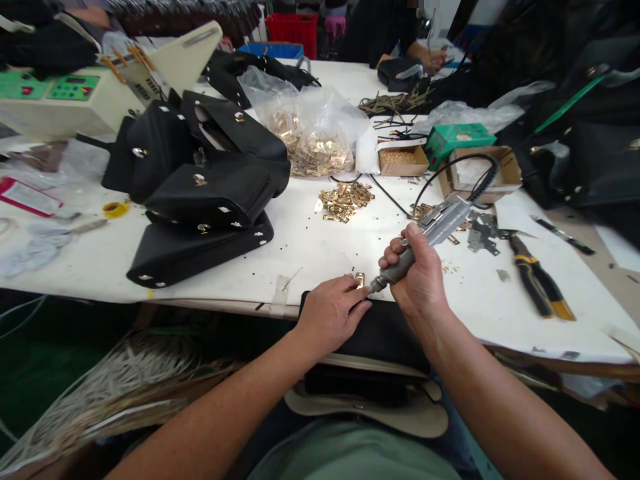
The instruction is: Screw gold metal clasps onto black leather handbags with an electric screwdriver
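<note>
Green shirt (357, 453) is seen at six o'clock. At five, a black bag (380, 337) is partly covered by the left hand (333, 310), whose grip cannot be told; toward four, a corded tool (445, 221) is clenched by the right hand (423, 270), its tip near a gold fitting (360, 280).

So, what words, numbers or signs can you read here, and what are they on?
None reads clearly.
Red marks on the white table covering: too faint.
Any markings on the green control panels of the cream machine: too small, blurred.
Any print on the red-edged white item: too small.
Grey metal tool in the right hand: no legible lettering.
</note>
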`<state>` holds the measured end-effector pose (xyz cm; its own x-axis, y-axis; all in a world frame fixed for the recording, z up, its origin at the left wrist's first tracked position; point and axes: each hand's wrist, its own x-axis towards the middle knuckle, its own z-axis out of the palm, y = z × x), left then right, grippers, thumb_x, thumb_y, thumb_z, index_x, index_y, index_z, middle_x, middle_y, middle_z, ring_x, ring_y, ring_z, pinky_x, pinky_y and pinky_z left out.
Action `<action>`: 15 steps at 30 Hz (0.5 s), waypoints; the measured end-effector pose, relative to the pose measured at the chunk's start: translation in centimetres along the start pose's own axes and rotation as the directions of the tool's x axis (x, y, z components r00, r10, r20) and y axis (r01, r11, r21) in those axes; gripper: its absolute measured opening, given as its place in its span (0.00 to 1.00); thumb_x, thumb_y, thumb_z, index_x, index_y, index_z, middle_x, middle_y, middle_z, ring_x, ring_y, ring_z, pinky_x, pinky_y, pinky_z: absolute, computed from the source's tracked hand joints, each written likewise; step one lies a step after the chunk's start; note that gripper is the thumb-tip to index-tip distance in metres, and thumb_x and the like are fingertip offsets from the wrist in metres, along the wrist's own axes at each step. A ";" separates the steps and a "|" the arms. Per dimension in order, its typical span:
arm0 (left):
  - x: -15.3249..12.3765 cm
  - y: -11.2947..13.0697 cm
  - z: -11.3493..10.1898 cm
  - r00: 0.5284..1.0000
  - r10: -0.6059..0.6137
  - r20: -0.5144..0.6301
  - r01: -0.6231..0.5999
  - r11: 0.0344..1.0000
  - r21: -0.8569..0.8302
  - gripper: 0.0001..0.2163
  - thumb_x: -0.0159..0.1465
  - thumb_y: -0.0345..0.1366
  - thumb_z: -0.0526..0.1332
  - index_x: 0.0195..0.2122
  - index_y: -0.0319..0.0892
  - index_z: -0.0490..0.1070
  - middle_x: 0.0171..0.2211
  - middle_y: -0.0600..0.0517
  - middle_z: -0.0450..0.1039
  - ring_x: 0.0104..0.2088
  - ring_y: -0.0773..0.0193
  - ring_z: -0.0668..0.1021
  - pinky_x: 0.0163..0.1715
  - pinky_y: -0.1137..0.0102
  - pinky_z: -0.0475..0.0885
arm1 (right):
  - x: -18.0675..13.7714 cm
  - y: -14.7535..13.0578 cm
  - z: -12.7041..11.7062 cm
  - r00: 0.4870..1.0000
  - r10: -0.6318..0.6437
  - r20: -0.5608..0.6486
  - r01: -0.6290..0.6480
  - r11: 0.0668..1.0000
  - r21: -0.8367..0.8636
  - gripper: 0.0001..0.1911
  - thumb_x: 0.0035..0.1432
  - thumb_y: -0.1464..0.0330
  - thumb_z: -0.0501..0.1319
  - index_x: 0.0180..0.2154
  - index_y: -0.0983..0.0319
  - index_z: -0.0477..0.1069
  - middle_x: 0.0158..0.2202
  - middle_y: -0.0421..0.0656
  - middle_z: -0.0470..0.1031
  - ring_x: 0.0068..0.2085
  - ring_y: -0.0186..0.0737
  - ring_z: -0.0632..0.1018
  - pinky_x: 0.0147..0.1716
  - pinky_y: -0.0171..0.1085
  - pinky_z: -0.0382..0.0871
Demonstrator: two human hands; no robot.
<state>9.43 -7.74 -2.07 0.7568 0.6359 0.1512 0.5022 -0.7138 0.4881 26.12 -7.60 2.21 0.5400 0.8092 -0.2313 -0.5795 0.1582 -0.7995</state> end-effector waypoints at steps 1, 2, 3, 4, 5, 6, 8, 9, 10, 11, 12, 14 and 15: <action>0.0 0.0 0.0 1.000 0.003 0.000 -0.003 1.000 0.005 0.12 0.72 0.40 0.57 0.52 0.46 0.75 0.52 0.50 0.76 0.52 0.58 0.78 0.53 0.61 0.75 | 0.0 0.0 0.0 1.000 0.000 -0.002 0.000 1.000 0.005 0.22 0.50 0.56 0.74 0.31 0.58 0.63 0.24 0.31 0.62 0.21 0.27 0.66 0.21 0.30 0.68; 0.1 -0.1 0.1 1.000 0.005 0.001 -0.005 1.000 0.011 0.11 0.72 0.40 0.57 0.51 0.46 0.75 0.51 0.50 0.76 0.51 0.58 0.78 0.52 0.61 0.75 | 0.0 0.0 0.0 1.000 -0.002 -0.004 0.002 1.000 0.010 0.22 0.49 0.56 0.74 0.31 0.59 0.64 0.24 0.31 0.62 0.21 0.27 0.66 0.21 0.30 0.67; 0.1 -0.1 0.1 1.000 0.006 0.002 -0.006 1.000 0.016 0.10 0.72 0.39 0.58 0.50 0.46 0.76 0.51 0.50 0.76 0.51 0.58 0.78 0.52 0.61 0.76 | 0.0 0.0 0.1 1.000 -0.003 -0.005 0.003 1.000 0.014 0.22 0.49 0.57 0.74 0.31 0.59 0.64 0.24 0.31 0.63 0.21 0.27 0.66 0.21 0.30 0.67; 0.1 -0.1 0.1 1.000 0.008 0.001 -0.008 1.000 0.020 0.10 0.71 0.39 0.58 0.49 0.46 0.76 0.50 0.50 0.76 0.50 0.58 0.79 0.51 0.61 0.76 | 0.0 0.0 0.1 1.000 -0.005 -0.007 0.005 1.000 0.019 0.22 0.48 0.57 0.74 0.31 0.59 0.64 0.24 0.31 0.63 0.21 0.28 0.66 0.21 0.30 0.67; 0.1 -0.1 0.2 1.000 0.009 -0.002 -0.009 1.000 0.024 0.10 0.71 0.39 0.58 0.49 0.46 0.76 0.50 0.50 0.76 0.50 0.58 0.79 0.51 0.61 0.76 | 0.0 0.0 0.1 1.000 -0.005 -0.010 0.005 1.000 0.023 0.22 0.48 0.57 0.75 0.31 0.59 0.64 0.23 0.31 0.63 0.21 0.28 0.66 0.21 0.30 0.67; 0.1 -0.1 0.2 1.000 0.010 -0.005 -0.010 1.000 0.027 0.10 0.71 0.39 0.58 0.48 0.46 0.76 0.50 0.49 0.76 0.50 0.57 0.79 0.50 0.61 0.76 | 0.0 0.1 0.1 1.000 -0.005 -0.013 0.005 1.000 0.027 0.21 0.48 0.57 0.75 0.31 0.59 0.64 0.23 0.31 0.63 0.21 0.28 0.66 0.21 0.30 0.67; 0.1 -0.1 0.2 1.000 0.010 -0.011 -0.009 1.000 0.030 0.10 0.71 0.39 0.58 0.48 0.46 0.76 0.49 0.49 0.76 0.50 0.57 0.79 0.51 0.61 0.76 | 0.0 0.1 0.0 1.000 -0.005 -0.016 0.005 1.000 0.029 0.21 0.48 0.58 0.75 0.30 0.59 0.65 0.23 0.31 0.64 0.21 0.28 0.66 0.21 0.30 0.67; 0.0 0.0 0.2 1.000 0.008 -0.014 -0.008 1.000 0.031 0.10 0.71 0.39 0.57 0.49 0.46 0.76 0.49 0.49 0.76 0.50 0.57 0.79 0.51 0.60 0.76 | -0.1 0.1 0.0 1.000 -0.007 -0.016 0.007 1.000 0.028 0.21 0.48 0.58 0.75 0.30 0.59 0.65 0.23 0.31 0.64 0.21 0.28 0.66 0.21 0.30 0.67; 0.0 0.0 0.3 1.000 0.006 -0.016 -0.006 1.000 0.030 0.10 0.71 0.38 0.57 0.49 0.46 0.76 0.49 0.49 0.76 0.50 0.57 0.78 0.52 0.60 0.76 | -0.1 0.1 0.0 1.000 -0.010 -0.016 0.010 1.000 0.026 0.21 0.48 0.58 0.75 0.30 0.59 0.65 0.23 0.31 0.64 0.21 0.28 0.66 0.21 0.30 0.67; 0.0 0.0 0.3 1.000 0.004 -0.016 -0.004 1.000 0.029 0.11 0.72 0.38 0.57 0.50 0.46 0.75 0.50 0.49 0.75 0.50 0.57 0.78 0.52 0.60 0.76 | -0.1 0.1 -0.1 1.000 -0.013 -0.015 0.013 1.000 0.024 0.21 0.48 0.58 0.75 0.30 0.59 0.65 0.24 0.31 0.64 0.21 0.28 0.66 0.21 0.30 0.67; 0.0 0.1 0.3 1.000 0.003 -0.014 -0.003 1.000 0.029 0.11 0.72 0.38 0.56 0.50 0.46 0.75 0.50 0.48 0.75 0.50 0.57 0.78 0.52 0.59 0.75 | -0.1 0.1 -0.1 1.000 -0.016 -0.014 0.017 1.000 0.021 0.21 0.48 0.58 0.75 0.30 0.59 0.65 0.24 0.31 0.64 0.21 0.28 0.66 0.21 0.30 0.67; 0.0 0.1 0.2 1.000 0.005 -0.007 -0.005 1.000 0.027 0.11 0.72 0.38 0.56 0.50 0.46 0.75 0.50 0.48 0.75 0.50 0.56 0.78 0.52 0.59 0.75 | -0.2 0.0 -0.1 1.000 -0.021 -0.012 0.021 1.000 0.018 0.21 0.49 0.57 0.74 0.30 0.59 0.65 0.24 0.32 0.64 0.21 0.27 0.66 0.21 0.30 0.67; 0.0 0.2 0.2 1.000 0.007 -0.003 -0.007 1.000 0.026 0.11 0.72 0.38 0.55 0.50 0.46 0.75 0.50 0.48 0.75 0.50 0.56 0.78 0.51 0.59 0.75 | -0.2 0.0 -0.1 1.000 -0.024 -0.010 0.025 1.000 0.019 0.21 0.49 0.57 0.74 0.30 0.59 0.65 0.24 0.32 0.64 0.21 0.27 0.66 0.21 0.30 0.67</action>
<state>9.62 -7.90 -2.15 0.7591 0.6318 0.1569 0.5078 -0.7255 0.4645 26.12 -7.84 2.19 0.5599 0.7996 -0.2172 -0.5778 0.1890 -0.7940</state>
